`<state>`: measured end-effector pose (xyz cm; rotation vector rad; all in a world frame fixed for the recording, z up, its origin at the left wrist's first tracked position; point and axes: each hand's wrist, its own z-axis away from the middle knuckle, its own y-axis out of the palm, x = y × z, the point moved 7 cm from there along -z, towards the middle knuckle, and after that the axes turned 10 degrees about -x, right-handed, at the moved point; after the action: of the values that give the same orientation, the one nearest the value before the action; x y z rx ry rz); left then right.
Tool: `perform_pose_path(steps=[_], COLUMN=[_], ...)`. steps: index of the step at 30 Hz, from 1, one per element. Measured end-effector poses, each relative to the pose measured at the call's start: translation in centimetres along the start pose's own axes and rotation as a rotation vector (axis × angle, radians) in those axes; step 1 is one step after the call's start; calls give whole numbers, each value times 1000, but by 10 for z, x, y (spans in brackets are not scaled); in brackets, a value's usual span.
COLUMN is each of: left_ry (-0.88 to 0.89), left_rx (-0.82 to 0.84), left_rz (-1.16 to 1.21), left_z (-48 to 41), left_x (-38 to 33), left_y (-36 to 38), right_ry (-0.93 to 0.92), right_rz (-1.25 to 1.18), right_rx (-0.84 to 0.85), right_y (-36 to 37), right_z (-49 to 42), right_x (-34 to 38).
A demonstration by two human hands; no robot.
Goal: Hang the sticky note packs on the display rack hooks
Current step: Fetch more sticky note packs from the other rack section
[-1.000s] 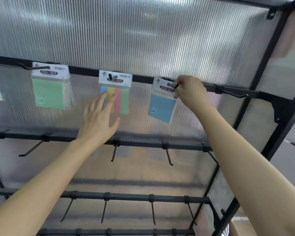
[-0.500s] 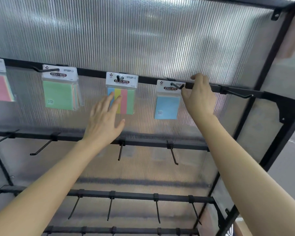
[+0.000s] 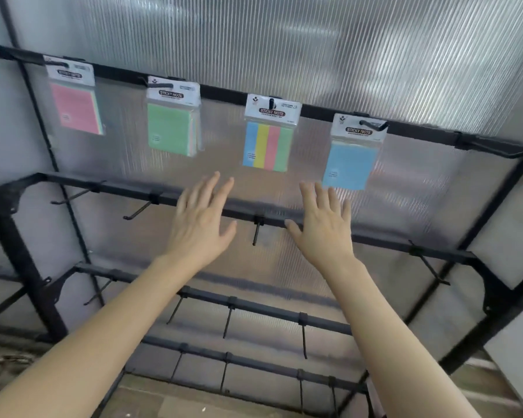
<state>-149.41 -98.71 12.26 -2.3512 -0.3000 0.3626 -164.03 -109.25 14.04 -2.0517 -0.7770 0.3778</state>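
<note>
Four sticky note packs hang on the top rail, ten to two o'clock; your left hand and right hand hover below, grips spread, empty; next, probably fetch another pack.

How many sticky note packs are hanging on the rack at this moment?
4, all on the top rail: pink pack far left, green pack, striped pack, blue pack far right. None seems hidden.

Ribbed translucent wall panel lit from behind; brownish floor below.
</note>
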Motion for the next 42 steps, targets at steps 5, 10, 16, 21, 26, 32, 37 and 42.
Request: perform_pose_path(steps=[5,10,16,21,26,32,37,42], left_ry=[-47,-109,-177,-254,-327,-436,-479,-473], left_rx=[0,-15,5,17,22,-9,-36,-62], left_rz=[-31,-42,-79,-129,-196,-260,-300,-302], left_z=[32,73,128,170,206,231,234,200], left_x=[43,107,206,287,350,423,489,558], left_y=[-20,-52,-104,-152,-193,-235,-258,-279], right_ry=[-98,-204,-265,-344,-432,-565,-632,-609], right_rz=[-102,-171,-300,-358,-408,-494,-578,-574], right_rx=[47,93,112,134,164,185,126,46], right_y=[23,39,41,39,38,38,33,30], right_z=[17,41,72,98,117,126,108,57], right_x=[69,155,278,384,471,565,641,703])
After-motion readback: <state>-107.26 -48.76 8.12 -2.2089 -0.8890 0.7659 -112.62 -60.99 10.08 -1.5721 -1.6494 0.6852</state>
